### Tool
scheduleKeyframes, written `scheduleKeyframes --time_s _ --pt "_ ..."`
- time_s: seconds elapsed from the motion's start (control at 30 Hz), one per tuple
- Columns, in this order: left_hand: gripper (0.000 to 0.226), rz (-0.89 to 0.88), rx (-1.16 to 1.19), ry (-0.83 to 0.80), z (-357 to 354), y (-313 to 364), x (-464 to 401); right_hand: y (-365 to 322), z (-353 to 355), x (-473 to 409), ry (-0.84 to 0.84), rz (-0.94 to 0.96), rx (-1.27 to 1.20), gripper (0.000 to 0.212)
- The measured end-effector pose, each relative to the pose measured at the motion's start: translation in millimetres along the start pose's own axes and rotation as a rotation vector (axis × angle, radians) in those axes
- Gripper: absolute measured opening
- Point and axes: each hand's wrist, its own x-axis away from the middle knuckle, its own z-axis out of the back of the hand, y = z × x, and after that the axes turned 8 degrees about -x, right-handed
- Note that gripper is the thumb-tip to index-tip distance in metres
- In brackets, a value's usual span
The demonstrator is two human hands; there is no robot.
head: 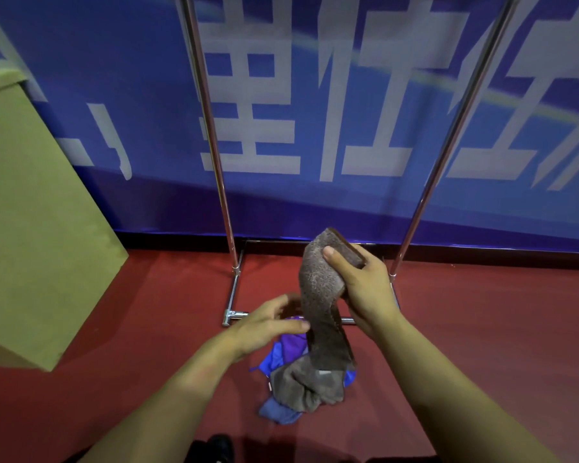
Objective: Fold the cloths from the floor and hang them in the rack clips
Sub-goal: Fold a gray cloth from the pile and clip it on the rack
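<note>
Right hand (365, 289) pinches the limp grey-brown terry cloth (321, 295) at its top, left hand (268, 324) open at 9 o'clock—soft, light, droopy—best gripped by 2 corners.

A dark red smooth floor (482, 329) fills the lower half of the view. Behind it stands a blue banner wall (114, 95) printed with large white block characters (258, 105), a dark strip running along its foot. At the left a tall olive-green flat-sided box (30, 212) stands on the floor, close against the banner. The light is even and rather dim.
</note>
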Motion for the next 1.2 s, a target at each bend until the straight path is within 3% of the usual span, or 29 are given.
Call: scheduleKeyframes --time_s 0.07,0.17,0.27,0.47,0.6,0.67,0.73,0.8,0.87,0.93,1.0,1.2 --pt "0.048 -0.027 0.007 0.006 -4.2 1.1 -2.4 -0.5 -2.7 1.0 -0.009 -0.016 -0.04 0.021" --pt "0.025 0.02 0.035 0.015 -7.9 1.9 -3.2 -3.0 1.3 -2.2 0.001 -0.01 -0.084 0.019" --pt "0.013 0.039 0.056 0.06 -5.3 1.4 -1.7 -5.0 14.6 -8.9 0.09 0.031 -0.073 0.014" --pt "0.032 0.038 0.223 0.139 0.3 8.6 -0.5 10.1 50.4 -27.7 0.266 0.047 -0.034 0.042" --pt "0.022 -0.002 0.314 0.189 -0.3 16.2 -2.2 17.6 57.9 -33.1 0.304 0.042 0.021 0.042" --pt "0.026 -0.02 0.339 0.205 0.9 16.5 -3.3 22.9 62.1 -35.2 0.324 0.022 0.13 0.045" --pt "0.033 -0.043 0.353 0.224 2.3 16.5 -4.7 23.6 60.8 -32.3 0.329 0.056 0.391 0.046" --pt "0.036 -0.069 0.34 0.273 3.8 18.2 -5.2 19.5 53.8 -26.9 0.257 0.153 0.566 0.032" --pt "0.035 -0.091 0.334 0.312 4.9 19.2 -5.5 8.9 36.7 -16.4 0.056 0.167 0.504 0.021" --pt "0.033 -0.1 0.377 0.3 4.7 21.1 -4.9 3.7 21.7 -6.9 -0.154 0.114 0.446 0.032" --pt "0.029 -0.118 0.403 0.279 3.7 24.3 -3.1 8.3 13.2 -2.0 -0.258 0.08 0.451 0.04" --pt "0.029 -0.18 0.356 0.22 6.8 29.2 1.9 10.1 3.1 8.3 -0.334 -0.043 0.359 0.054"
